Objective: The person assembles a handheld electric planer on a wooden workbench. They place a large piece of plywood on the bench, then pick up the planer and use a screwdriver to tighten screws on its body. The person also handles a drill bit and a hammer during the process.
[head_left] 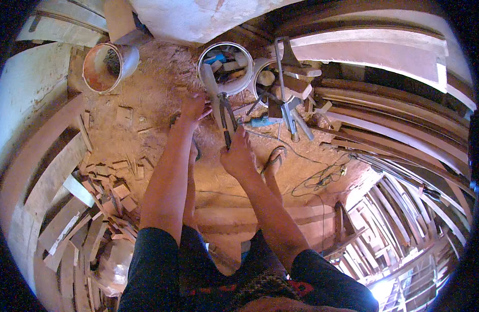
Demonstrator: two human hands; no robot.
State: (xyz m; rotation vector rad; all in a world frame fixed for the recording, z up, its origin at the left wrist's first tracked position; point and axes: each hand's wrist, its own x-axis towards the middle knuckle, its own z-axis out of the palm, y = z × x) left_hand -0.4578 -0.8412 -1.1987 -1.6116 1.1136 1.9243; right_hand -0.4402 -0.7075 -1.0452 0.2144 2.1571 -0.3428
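In my right hand [239, 154] is a pincer-like tool [224, 117] with two long dark handles, its far end pointing away from me. My fingers are closed round the near end of its handles. Just left of the tool is my left hand [193, 108], its fingers loosely bent and apart, with nothing visible in them. A flat pale strip [210, 79] slants over the rim of a white bucket [200, 65] just beyond the tool. Wood offcuts and a blue item fill that bucket. Exactly where the strip meets the tool is hard to make out.
A second filled bucket [257, 78] and a metal-and-wood frame [283, 67] stand to the right. A blue power tool [263, 121] lies on the dusty floor near a tangled cord [322, 179]. Another bucket [129, 62] stands far left. Wood scraps [112, 192] pile at left; boards [395, 112] line the right.
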